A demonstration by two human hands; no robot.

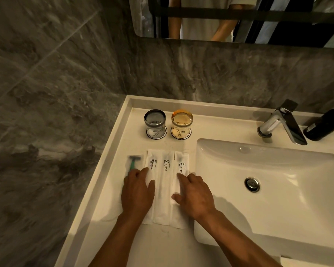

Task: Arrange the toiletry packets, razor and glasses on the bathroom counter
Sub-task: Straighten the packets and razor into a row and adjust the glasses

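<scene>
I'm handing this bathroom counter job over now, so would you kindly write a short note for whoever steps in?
Left hand: open, flat on the razor packet and leftmost toothbrush packet.
Right hand: open, flat on the rightmost toothbrush packet.
Middle packet lies between them; all side by side left of the sink.
Grey glass and amber glass stand on coasters behind.
Left: perhaps final straightening.

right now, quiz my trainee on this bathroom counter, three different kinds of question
1. True or false: both glasses stand upside down on coasters.
2. How many white packets read BRUSHING TEETH? A two, B three, C five.
3. Which hand lies nearest the green razor?

Key:
1. True: grey glass and amber glass are inverted.
2. B: left packet, middle packet, right packet.
3. Left hand; right hand rests by the basin.
</scene>
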